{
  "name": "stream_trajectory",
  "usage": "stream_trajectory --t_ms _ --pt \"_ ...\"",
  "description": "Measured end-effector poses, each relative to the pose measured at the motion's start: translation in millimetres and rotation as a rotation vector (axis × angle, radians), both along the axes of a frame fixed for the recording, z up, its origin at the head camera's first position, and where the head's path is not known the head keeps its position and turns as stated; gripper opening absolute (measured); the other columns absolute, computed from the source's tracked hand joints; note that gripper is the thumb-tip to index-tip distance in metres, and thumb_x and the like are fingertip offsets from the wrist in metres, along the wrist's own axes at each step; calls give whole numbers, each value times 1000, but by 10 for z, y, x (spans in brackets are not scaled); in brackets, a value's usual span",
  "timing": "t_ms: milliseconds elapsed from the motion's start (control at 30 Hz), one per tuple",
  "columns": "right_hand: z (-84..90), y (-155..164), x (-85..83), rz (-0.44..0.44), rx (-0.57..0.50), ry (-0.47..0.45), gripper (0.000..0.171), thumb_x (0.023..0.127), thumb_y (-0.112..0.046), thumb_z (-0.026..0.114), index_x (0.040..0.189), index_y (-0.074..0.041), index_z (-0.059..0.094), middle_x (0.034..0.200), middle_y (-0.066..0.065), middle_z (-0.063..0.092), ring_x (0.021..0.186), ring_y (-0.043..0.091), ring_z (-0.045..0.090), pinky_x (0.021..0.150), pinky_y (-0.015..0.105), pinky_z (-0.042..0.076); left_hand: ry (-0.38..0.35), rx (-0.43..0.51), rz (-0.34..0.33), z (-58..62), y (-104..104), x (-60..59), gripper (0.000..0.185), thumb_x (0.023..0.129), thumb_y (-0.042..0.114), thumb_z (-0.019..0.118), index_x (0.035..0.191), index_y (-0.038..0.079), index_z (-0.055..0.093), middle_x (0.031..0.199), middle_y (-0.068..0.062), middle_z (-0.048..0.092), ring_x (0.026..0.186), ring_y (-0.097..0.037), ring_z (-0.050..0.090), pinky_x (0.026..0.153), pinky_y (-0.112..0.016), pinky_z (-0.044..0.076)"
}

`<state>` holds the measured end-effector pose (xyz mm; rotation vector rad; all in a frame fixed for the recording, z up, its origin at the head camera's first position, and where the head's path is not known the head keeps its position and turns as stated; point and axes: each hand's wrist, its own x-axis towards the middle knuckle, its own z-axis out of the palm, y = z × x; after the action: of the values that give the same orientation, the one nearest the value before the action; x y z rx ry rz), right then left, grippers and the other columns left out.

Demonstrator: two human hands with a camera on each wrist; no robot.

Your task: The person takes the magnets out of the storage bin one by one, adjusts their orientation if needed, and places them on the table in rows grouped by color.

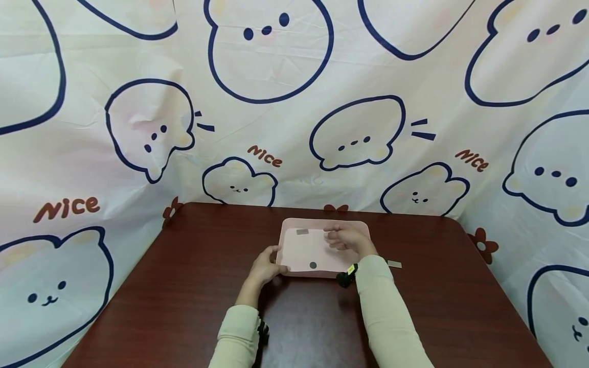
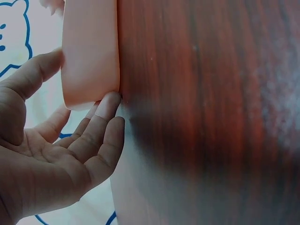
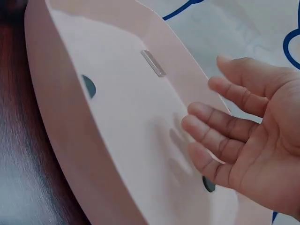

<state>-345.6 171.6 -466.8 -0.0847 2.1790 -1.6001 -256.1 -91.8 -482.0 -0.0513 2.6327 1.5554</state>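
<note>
A pink tray (image 1: 294, 250) sits in the middle of the head view, on a dark wooden table (image 1: 184, 296), near the far edge where the cartoon-printed cloth (image 1: 138, 128) hangs as a backdrop. The left hand (image 1: 265, 266) rests against the tray's near left corner; from the wrist view its fingers (image 2: 101, 126) lie straight and close together, tips touching the tray's outer wall, with the thumb (image 2: 33, 72) spread apart on the other side of the corner. It is hard to say whether the thumb actually presses the rim. The right hand (image 1: 346, 238) hovers over the right half of the tray, fingers loosely spread and slightly bent, holding nothing; its shadow falls on the tray floor. Inside the tray lie a small grey rectangular piece (image 1: 302, 231) toward the upper left and a dark round piece (image 1: 313, 265) near the front edge. The right wrist view shows another dark round piece (image 3: 208, 184), half hidden behind the fingers. Another small grey strip (image 1: 394, 264) lies on the table, just right of the right sleeve (image 1: 386, 317). What these little pieces are is too small to tell.
</note>
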Motion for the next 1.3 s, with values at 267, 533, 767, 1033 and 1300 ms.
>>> stream_trajectory --t_ms 267,533,767,1033,1300 --pt "-116 -169 -56 -14 -66 13 41 94 -14 55 133 -4 49 125 16 51 107 33 53 89 44 43 6 3 -5 23 8 24 68 65 6 79 127 3 52 97 -17 60 83 -27 55 73 -42 43" --pt "-254 -396 -172 -78 -83 23 36 93 -6 52 128 -1 53 124 16 53 105 30 55 86 40 45 7 -11 -1 37 1 40 68 65 6 80 127 3 52 98 -17 60 86 -28 55 74 -42 43" --pt "-262 -496 -167 -82 -11 66 36 93 -10 55 127 -1 54 124 14 53 104 30 55 84 41 45 8 3 -9 20 0 51 68 65 6 80 127 3 52 98 -18 60 85 -27 55 74 -41 43" --pt "-777 -595 -473 46 120 372 36 84 -5 60 119 3 57 117 14 56 97 23 51 80 34 43 -8 -1 -19 -20 -32 80 68 66 7 80 128 4 52 95 -15 60 82 -25 55 70 -40 44" --pt "-186 -762 -134 39 385 275 46 85 1 55 131 6 48 132 19 47 118 30 44 92 41 38 16 -4 -33 -9 -28 45 67 67 8 80 127 5 52 94 -16 60 82 -25 55 69 -39 43"
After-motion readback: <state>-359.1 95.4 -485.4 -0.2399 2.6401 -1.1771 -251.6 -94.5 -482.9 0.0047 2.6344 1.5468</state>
